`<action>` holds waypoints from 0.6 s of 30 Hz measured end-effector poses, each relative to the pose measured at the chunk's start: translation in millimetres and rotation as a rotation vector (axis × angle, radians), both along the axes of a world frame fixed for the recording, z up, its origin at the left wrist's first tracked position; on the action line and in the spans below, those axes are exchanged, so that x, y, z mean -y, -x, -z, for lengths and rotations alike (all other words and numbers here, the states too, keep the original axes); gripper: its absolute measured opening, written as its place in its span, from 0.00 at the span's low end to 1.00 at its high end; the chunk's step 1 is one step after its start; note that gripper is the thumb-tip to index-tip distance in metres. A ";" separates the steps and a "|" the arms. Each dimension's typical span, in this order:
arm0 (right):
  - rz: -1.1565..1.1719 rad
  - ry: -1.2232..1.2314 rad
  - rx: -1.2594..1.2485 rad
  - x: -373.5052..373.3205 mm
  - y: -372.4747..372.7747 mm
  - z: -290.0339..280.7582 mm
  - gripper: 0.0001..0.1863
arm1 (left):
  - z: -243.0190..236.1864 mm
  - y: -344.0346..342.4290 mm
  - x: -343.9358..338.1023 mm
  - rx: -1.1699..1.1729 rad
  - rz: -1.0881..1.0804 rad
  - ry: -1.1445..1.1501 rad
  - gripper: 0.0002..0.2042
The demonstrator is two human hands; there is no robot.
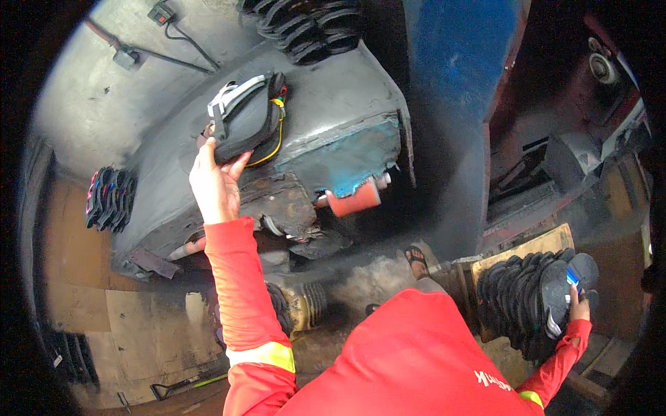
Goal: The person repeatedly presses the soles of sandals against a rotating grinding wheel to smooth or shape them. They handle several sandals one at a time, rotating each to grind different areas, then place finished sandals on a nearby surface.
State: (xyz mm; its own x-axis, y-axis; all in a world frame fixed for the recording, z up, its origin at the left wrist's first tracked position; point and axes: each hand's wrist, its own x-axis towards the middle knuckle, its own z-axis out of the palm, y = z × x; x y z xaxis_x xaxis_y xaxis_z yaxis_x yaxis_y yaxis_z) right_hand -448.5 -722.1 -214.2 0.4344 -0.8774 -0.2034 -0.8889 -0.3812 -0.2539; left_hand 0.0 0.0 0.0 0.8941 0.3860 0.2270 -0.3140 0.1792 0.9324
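Up on a worn grey metal machine top (340, 90) lies a small pile of dark sandals. My left hand (218, 182) has its thumb and fingers closed on the near end of the top sandal (246, 119), which has grey-white straps. Beneath it shows another sandal with a yellow edge (280, 135). Far to the right, my right hand (578, 307) reaches down to a long row of black sandals (517, 295). Its fingers are closed at a sandal with a blue and white strap (571, 276); part of the grip is hidden.
An orange-red roller (355, 199) sticks out below a teal panel (347, 156). Dark soles (305, 31) are stacked at the back, and more sandals (111, 199) stand at left. A blue metal panel (444, 90) rises beside the machine. A wooden board (538, 243) adjoins the right row.
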 end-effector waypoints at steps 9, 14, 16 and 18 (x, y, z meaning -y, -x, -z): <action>-0.173 0.035 -0.013 -45.1 -1.6 -68.5 0.37 | 10.3 13.0 13.9 -0.069 -0.015 0.035 0.30; -0.320 -0.047 0.019 -60.5 -1.9 -80.4 0.36 | 33.7 83.6 25.7 0.011 -0.085 -0.074 0.31; -0.365 -0.107 0.096 -67.4 -13.4 -89.1 0.27 | 58.6 114.2 49.3 0.000 -0.125 -0.264 0.26; -0.322 -0.141 0.056 -86.2 -27.2 -110.3 0.15 | 81.6 136.3 74.2 -0.109 -0.005 -0.317 0.21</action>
State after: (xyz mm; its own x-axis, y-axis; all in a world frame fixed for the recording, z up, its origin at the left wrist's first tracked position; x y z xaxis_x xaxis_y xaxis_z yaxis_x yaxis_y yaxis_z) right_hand -421.3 -635.9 -103.8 0.6982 -0.6587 -0.2804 -0.7119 -0.5975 -0.3690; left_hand -136.3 -74.2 -81.6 0.9183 0.3155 0.2393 -0.2091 -0.1267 0.9696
